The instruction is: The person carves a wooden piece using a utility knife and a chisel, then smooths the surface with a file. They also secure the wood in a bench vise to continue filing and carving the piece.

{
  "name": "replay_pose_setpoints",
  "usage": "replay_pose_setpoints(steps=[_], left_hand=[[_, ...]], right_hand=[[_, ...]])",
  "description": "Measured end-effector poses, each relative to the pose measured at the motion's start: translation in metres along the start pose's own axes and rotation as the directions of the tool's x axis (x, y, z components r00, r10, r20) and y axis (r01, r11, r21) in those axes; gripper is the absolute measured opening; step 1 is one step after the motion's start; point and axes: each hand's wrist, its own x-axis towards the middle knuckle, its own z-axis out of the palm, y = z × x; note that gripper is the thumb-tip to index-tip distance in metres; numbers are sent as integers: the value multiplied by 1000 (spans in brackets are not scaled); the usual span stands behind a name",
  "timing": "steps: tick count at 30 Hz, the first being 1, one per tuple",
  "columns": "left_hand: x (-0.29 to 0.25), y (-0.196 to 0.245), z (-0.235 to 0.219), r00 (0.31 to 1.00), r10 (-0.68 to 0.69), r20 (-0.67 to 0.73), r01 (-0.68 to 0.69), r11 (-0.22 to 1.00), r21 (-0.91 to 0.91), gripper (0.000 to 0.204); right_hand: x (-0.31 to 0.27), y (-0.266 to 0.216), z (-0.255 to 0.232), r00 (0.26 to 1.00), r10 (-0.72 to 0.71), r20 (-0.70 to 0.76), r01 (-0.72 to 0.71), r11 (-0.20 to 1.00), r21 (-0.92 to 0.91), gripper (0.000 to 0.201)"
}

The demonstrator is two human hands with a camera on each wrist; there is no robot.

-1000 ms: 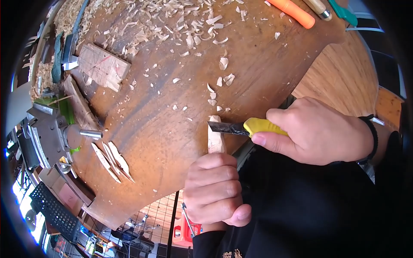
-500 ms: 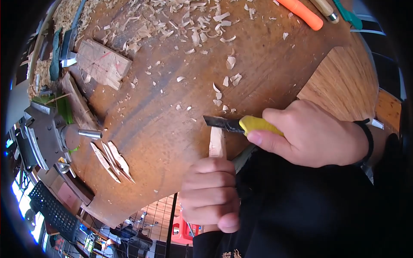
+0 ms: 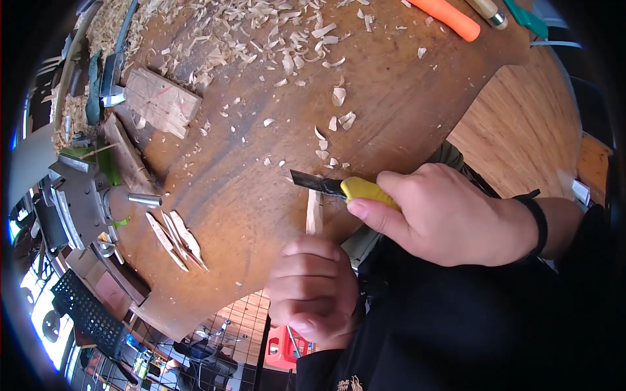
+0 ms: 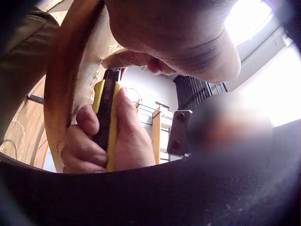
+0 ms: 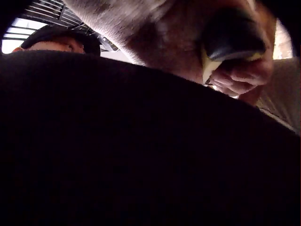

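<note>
In the head view my left hand (image 3: 312, 285) grips a pale strip of wood (image 3: 314, 214), whose free end points away from me over the table edge. My right hand (image 3: 450, 215) holds a yellow utility knife (image 3: 368, 190), thumb along its handle. The dark blade (image 3: 312, 180) lies crosswise over the far end of the wood and reaches past it to the left. From below, the left wrist view shows the knife's black and yellow handle (image 4: 112, 113) in the curled right fingers. A dark sleeve fills most of the right wrist view.
Wood shavings (image 3: 287, 45) are scattered over the brown table (image 3: 248, 208). Thin carved pieces (image 3: 176, 240) lie at left, near a vise (image 3: 81, 202) and a wooden block (image 3: 163, 101). An orange handle (image 3: 450, 18) and a green tool (image 3: 528, 21) lie at the far right.
The knife has slid from partway along the wood to its far end, its blade moving left. Both hands have shifted a little to the left and the wood has turned slightly.
</note>
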Motion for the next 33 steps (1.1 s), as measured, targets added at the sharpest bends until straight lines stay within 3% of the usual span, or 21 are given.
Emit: replay_pose_setpoints(steps=[7,9,11,17,21,23,25,31,33], left_hand=[[-9,-9,14,961,94,-260,-102,995,-17,50],[-9,-11,17,955,113,-274,-127,991,-33,50],[-4,-14,19,908,123,-401,-176,980,-98,50],[3,-13,17,889,100,-447,-155,984,-87,50],[2,-15,24,863,122,-490,-154,988,-26,50],[0,-20,21,911,235,-338,-264,963,-44,49],[-3,-19,20,905,219,-365,-247,969,-32,49],[-5,-20,18,868,240,-434,-275,961,-18,49],[-2,-16,16,847,95,-523,-158,984,-77,50]], right_hand=[[-1,2,6,998,-43,-54,48,995,86,58],[-4,2,4,999,-30,-23,33,990,134,54],[-7,2,0,1000,-15,9,14,985,175,51],[-9,-5,-12,990,38,133,-57,988,142,49],[-2,-10,-11,996,33,81,-36,999,28,56],[3,-12,-10,997,35,69,-35,999,4,55],[9,-12,-7,994,82,66,-87,993,79,55],[5,-9,4,999,51,-14,-49,989,143,54],[2,-8,4,999,45,7,-46,987,154,54]])
